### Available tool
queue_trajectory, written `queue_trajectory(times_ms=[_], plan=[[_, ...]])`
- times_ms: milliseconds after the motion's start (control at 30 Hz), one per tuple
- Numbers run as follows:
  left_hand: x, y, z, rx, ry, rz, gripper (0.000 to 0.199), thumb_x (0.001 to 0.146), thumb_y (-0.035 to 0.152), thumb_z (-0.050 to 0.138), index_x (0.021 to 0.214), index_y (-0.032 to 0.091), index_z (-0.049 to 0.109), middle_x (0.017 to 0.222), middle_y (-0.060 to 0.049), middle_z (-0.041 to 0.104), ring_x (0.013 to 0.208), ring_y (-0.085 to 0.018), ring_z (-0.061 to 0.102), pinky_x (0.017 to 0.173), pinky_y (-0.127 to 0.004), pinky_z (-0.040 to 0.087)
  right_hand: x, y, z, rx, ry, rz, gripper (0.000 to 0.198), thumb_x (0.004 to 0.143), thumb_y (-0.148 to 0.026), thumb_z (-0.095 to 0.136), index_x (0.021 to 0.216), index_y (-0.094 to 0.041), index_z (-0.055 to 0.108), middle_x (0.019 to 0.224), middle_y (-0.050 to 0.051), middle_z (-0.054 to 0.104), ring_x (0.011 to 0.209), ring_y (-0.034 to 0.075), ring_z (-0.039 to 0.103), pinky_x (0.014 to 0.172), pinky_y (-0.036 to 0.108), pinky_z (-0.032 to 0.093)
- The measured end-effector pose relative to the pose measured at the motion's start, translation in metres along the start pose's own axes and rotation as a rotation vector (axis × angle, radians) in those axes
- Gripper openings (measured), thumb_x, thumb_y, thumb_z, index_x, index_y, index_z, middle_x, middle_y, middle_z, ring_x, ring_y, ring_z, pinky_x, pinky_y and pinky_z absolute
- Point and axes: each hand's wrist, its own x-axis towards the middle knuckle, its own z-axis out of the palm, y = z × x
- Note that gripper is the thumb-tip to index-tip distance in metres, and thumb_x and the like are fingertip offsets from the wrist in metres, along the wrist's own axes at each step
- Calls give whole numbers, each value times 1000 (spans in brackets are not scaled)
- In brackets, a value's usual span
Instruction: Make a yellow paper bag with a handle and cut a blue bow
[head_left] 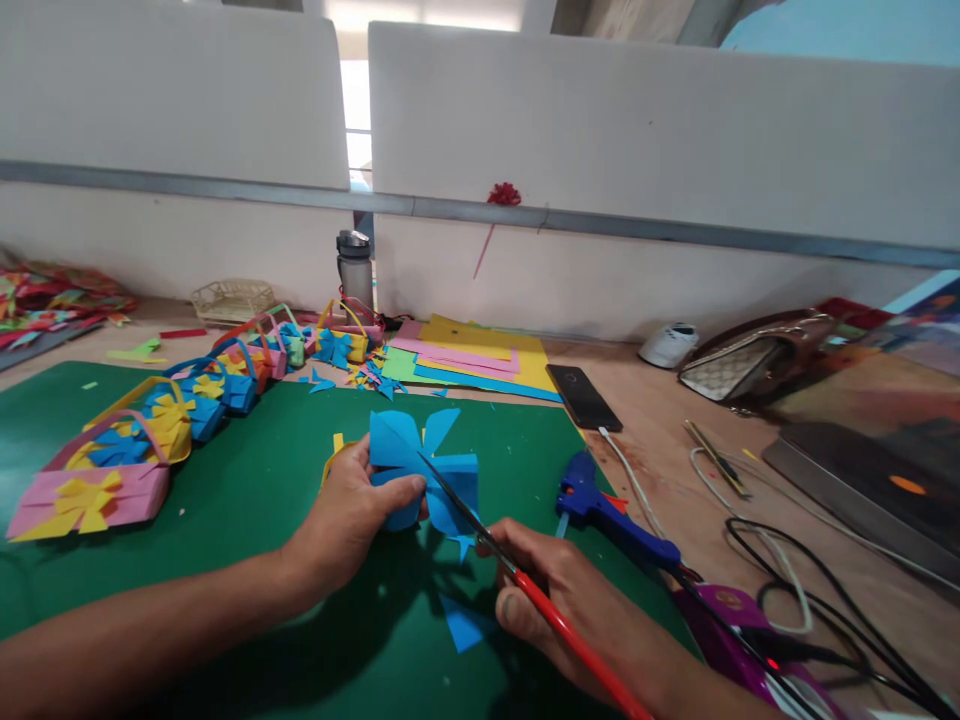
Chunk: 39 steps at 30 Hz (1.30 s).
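Observation:
Over the green cutting mat (247,500), my left hand (360,500) pinches a blue paper flower (397,435) between thumb and fingers. The flower has rounded petals, with slits cut toward its middle. My right hand (547,590) grips red-handled scissors (517,575), whose blades lie across the lower right of the flower with the tips near its centre. A blue paper scrap (465,622) lies below the hands. Part of a yellow paper piece (338,441) shows behind my left hand.
Several paper baskets with bows, one pink (94,500), line the left. Coloured sheets (480,350) and a phone (585,397) lie behind the mat. To the right are a blue glue gun (607,510), black cables (810,590) and a purple power strip (720,620). A bottle (355,270) stands behind.

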Motion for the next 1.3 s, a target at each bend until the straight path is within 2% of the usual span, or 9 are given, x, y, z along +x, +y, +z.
queue_trajectory(times_ms=[233,367,533,800,1067,1300], plan=[[-2,-2,1,29,-19,-21,25,67,18,69,87,15,53,69,1,63,59,-12,60,64,-27,52,2,-6,6,11,25,31,19,83,-38,47,85,-19,44,66,-5,41,55,11,31,49,24,26],[-4,-2,2,30,-21,-34,27,67,19,69,89,15,54,71,1,63,61,-13,59,65,-29,52,3,-7,8,41,23,31,18,82,-37,48,84,-19,44,65,-6,37,55,11,27,49,24,26],[-7,1,4,23,-29,-54,30,66,17,69,92,15,55,71,0,62,62,-14,60,68,-31,52,1,-5,10,86,27,39,14,81,-32,49,83,-19,46,66,-5,38,56,11,29,50,24,27],[-8,1,5,15,-31,-51,31,65,17,69,93,15,55,70,0,62,68,-17,62,70,-31,52,-1,-2,12,155,23,28,26,84,-44,47,86,-18,46,66,-5,36,57,11,28,50,24,26],[-11,4,7,-14,-45,-46,29,65,16,68,91,16,55,67,1,62,68,-17,63,69,-30,52,-1,-3,14,250,37,4,53,77,-70,46,84,-18,48,65,-5,36,56,10,28,49,25,25],[-12,6,8,-9,-59,-21,26,67,12,65,91,16,54,68,2,62,65,-15,61,67,-29,52,-3,5,15,255,-22,-28,55,79,-72,41,89,-18,46,66,-6,34,56,9,25,48,23,25]])
